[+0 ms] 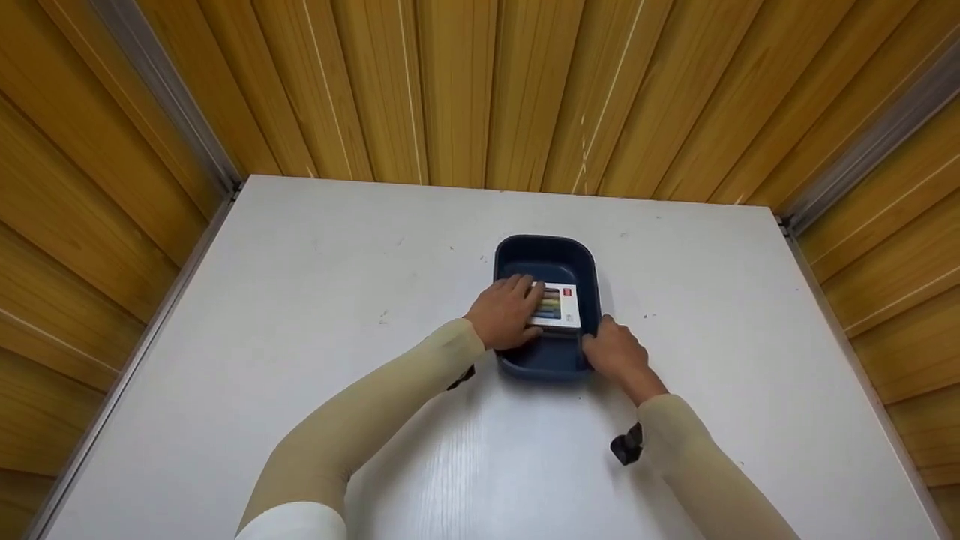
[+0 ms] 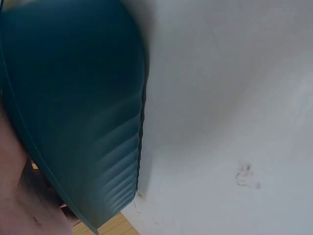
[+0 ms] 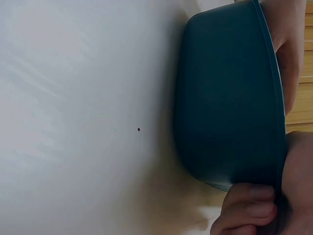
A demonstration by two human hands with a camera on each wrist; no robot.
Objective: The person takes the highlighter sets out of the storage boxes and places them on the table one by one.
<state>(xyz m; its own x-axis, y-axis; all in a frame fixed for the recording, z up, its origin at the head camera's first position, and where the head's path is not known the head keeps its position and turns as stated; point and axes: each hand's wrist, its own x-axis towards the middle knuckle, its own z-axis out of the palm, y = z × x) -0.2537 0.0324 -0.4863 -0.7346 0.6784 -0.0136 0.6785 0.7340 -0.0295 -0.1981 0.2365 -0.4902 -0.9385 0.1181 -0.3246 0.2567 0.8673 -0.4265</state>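
A dark blue plastic basin (image 1: 544, 373), rectangular with rounded corners, sits on the white table. In it is a white box (image 1: 570, 307) with a window showing coloured sticks and a small red mark. My left hand (image 1: 504, 311) reaches over the basin's left rim and grips the box, thumb by its near edge and fingers over its top; its left part is hidden. My right hand (image 1: 619, 349) pinches the basin's right rim. In the right wrist view, fingers (image 3: 249, 208) curl against the outer wall. The left wrist view shows the ribbed basin side (image 2: 93, 112).
The white table (image 1: 360, 247) has small dark smudges. Wood-patterned panels (image 1: 457, 90) rise behind it and on both sides, with metal posts (image 1: 172, 90) at the corners. A black wrist device (image 1: 626, 446) hangs beneath the right forearm.
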